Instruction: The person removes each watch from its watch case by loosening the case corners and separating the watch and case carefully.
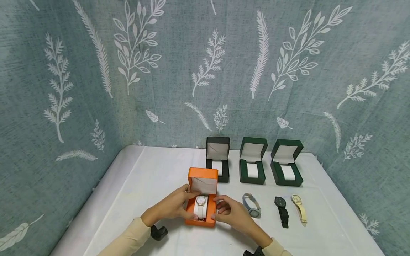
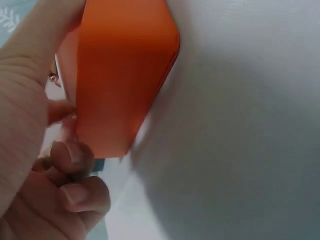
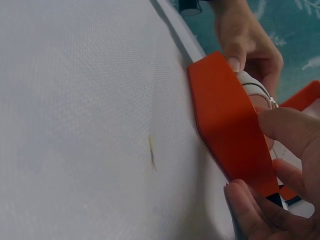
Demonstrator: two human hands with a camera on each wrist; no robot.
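Note:
An open orange watch box [image 1: 209,223] stands on the table, its lid raised at the back. Inside sits a white-strapped wristwatch [image 1: 200,201] with a round white face, wrapped on a white cushion [image 1: 205,208]. My left hand [image 1: 173,205] holds the box's left side, thumb near the front corner and a finger reaching inside towards the back. From the right, my right hand [image 1: 236,214] grips the other side, its thumb on the front rim. The left wrist view shows the orange side wall [image 2: 115,85]. In the right wrist view, the right thumb [image 3: 287,125] overlaps the box's edge.
Behind stand three open boxes: a black one [image 1: 225,170], a green one [image 1: 243,172] and another green one [image 1: 289,182], each with a white cushion. To the right lie a grey-blue watch [image 1: 255,212], a black watch [image 1: 280,202] and a gold-coloured watch [image 1: 301,209]. Patterned cloth [image 1: 179,71] surrounds the table.

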